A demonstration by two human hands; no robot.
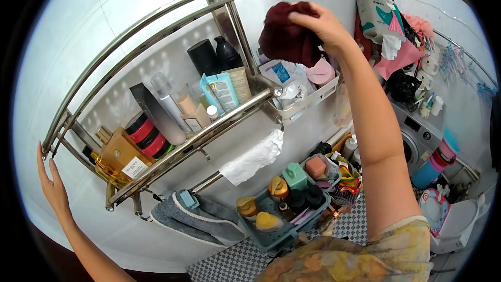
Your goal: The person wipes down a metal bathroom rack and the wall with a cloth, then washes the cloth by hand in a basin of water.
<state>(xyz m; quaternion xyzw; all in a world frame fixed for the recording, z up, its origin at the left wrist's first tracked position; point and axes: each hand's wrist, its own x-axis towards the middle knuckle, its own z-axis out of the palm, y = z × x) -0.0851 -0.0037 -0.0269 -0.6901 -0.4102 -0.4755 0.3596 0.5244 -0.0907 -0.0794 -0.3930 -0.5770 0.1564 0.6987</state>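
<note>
In the head view, my right hand (pixel 326 28) is raised at the upper middle, its fingers closed on a dark maroon cloth (pixel 287 34) that hangs bunched. The cloth is just right of the metal wall rack (pixel 172 21) and above a white basket (pixel 305 105) of toiletries. At the far left, my left hand (pixel 54 188) has its fingers stretched out by the rack's left end; I cannot tell whether they touch it. On the rack's shelf stand an amber perfume bottle (pixel 122 149), stacked red and black jars (pixel 146 134), a light blue tube (pixel 222 91) and several other bottles.
Below the rack hang a white paper sheet (pixel 253 156) and a grey towel (pixel 195 222). A teal basket (pixel 271 237) of bottles stands lower down. To the right are a washing machine (pixel 417 125), a toilet (pixel 456 224) and stacked basins (pixel 438 159).
</note>
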